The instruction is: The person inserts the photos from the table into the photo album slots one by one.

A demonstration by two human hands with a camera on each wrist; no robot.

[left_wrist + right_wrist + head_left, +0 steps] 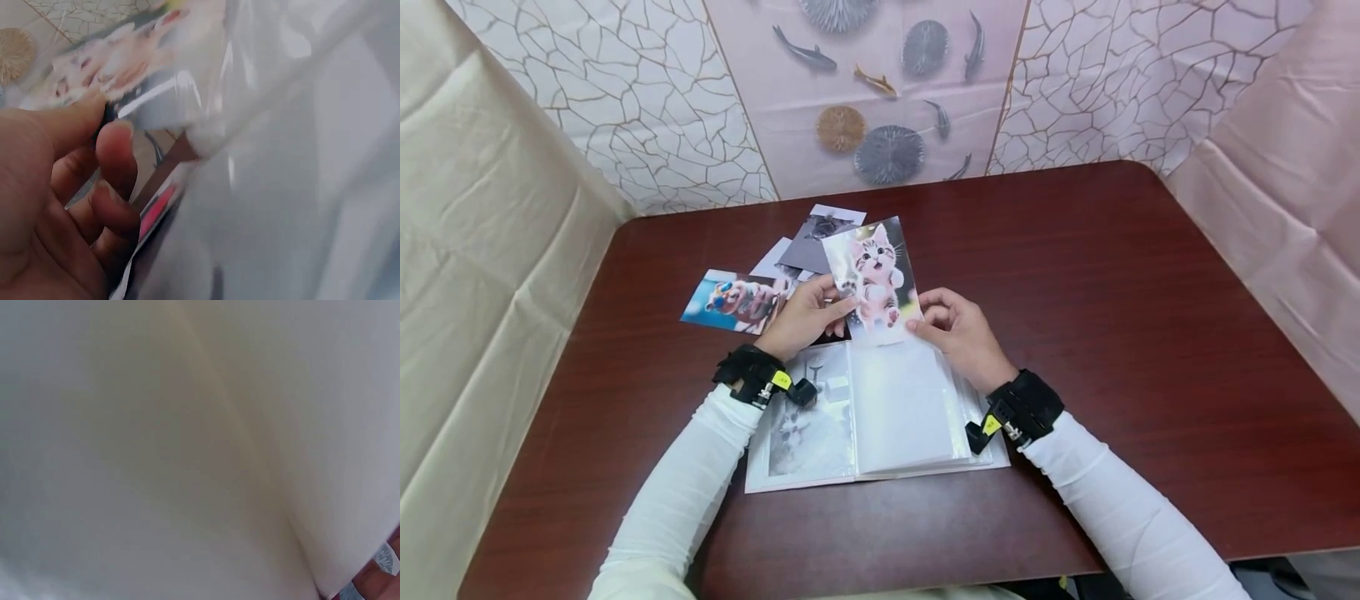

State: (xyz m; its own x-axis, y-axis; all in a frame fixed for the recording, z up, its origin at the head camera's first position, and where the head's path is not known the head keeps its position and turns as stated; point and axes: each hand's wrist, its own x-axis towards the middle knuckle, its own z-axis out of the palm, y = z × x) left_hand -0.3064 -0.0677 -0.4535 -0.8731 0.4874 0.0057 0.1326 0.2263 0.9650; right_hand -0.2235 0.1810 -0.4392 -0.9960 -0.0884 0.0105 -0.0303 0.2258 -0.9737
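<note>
A kitten photo (875, 275) stands tilted at the top edge of an open photo album (760, 467). My left hand (805, 315) pinches its left edge between thumb and fingers; the left wrist view shows this grip on the glossy photo (134, 62) close up. At the photo's lower right corner, my right hand (958, 333) pinches with thumb and finger. Below the photo lies a pale plastic sleeve page (904, 408), and the photo's bottom edge meets the sleeve's top. White pages (187, 456) fill most of the right wrist view, with fingers (381, 584) only at its corner.
A photo of an animal in blue glasses (730, 302) lies left of the left hand. Behind it, more prints, one of them a grey print (808, 246), overlap on the dark red table (1112, 333). Patterned cloth (880, 100) hangs beyond the far edge.
</note>
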